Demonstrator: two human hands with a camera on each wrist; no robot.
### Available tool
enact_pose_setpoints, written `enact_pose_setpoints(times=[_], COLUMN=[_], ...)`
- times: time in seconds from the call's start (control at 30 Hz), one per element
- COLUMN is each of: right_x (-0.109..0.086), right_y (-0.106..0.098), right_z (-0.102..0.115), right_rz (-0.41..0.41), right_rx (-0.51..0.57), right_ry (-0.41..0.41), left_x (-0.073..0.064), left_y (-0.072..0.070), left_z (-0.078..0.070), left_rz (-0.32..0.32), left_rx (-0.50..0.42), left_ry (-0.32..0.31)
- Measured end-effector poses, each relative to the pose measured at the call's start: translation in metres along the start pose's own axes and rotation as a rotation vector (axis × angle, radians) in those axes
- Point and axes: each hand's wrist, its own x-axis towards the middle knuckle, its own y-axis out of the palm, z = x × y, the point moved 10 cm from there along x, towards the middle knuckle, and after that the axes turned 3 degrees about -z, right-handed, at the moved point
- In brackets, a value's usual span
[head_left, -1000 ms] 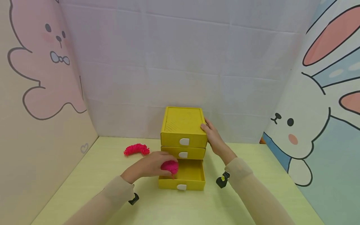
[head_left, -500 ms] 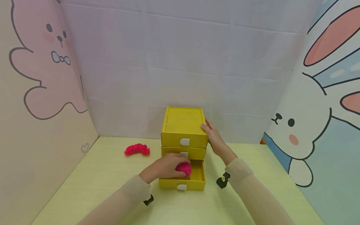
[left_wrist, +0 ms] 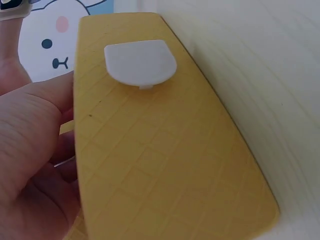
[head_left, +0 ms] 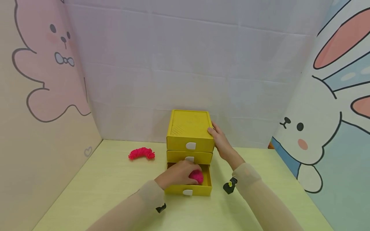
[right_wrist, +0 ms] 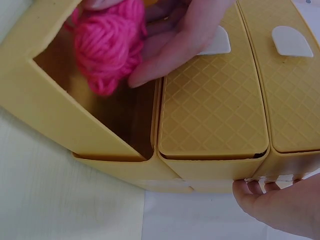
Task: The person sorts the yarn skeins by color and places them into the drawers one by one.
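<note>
My left hand (head_left: 180,174) is down in the pulled-out bottom drawer (head_left: 188,190) of a yellow drawer unit (head_left: 190,123). Its fingers and thumb grip a ball of pink yarn (right_wrist: 107,47), seen in the right wrist view inside the drawer walls. In the left wrist view the drawer's front, with its white tab (left_wrist: 141,62), hides most of that hand and the yarn. My right hand (head_left: 224,144) holds the unit's right side near the top, thumb on the upper edge. In the right wrist view its fingertips press the side of the unit.
A bent bundle of red yarn (head_left: 141,153) lies on the pale table (head_left: 115,192) left of the unit. The middle drawer (head_left: 176,156) and top drawer (head_left: 176,142) are pushed in. Behind the unit hangs a white cloth (head_left: 188,64); printed panels stand at both sides.
My left hand has carried the pink yarn ball rightward and slightly lower inside the bottom drawer. The right hand keeps its hold on the unit.
</note>
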Motion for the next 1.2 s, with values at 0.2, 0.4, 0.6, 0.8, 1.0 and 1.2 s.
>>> enact_pose_setpoints(times=[0.2, 0.4, 0.6, 0.8, 1.0, 1.2], right_x=[0.000, 0.000, 0.000, 0.001, 0.001, 0.001], right_y=[0.001, 0.000, 0.000, 0.001, 0.000, 0.000], right_z=[0.002, 0.001, 0.002, 0.001, 0.001, 0.001], right_rz=[0.005, 0.008, 0.008, 0.012, 0.009, 0.005], right_rx=[0.003, 0.006, 0.009, 0.009, 0.004, 0.004], right_ry=[-0.006, -0.010, -0.016, -0.018, -0.018, -0.013], left_x=[0.006, 0.011, 0.016, 0.013, 0.003, -0.011], left_y=[0.011, 0.018, 0.027, 0.027, 0.016, 0.003], left_z=[0.005, 0.006, 0.006, 0.007, 0.009, 0.016], left_rz=[0.031, 0.046, 0.056, 0.062, 0.050, 0.033], left_rx=[-0.062, -0.074, -0.073, -0.081, -0.096, -0.128], left_ry=[-0.036, -0.046, -0.050, -0.050, -0.051, -0.029])
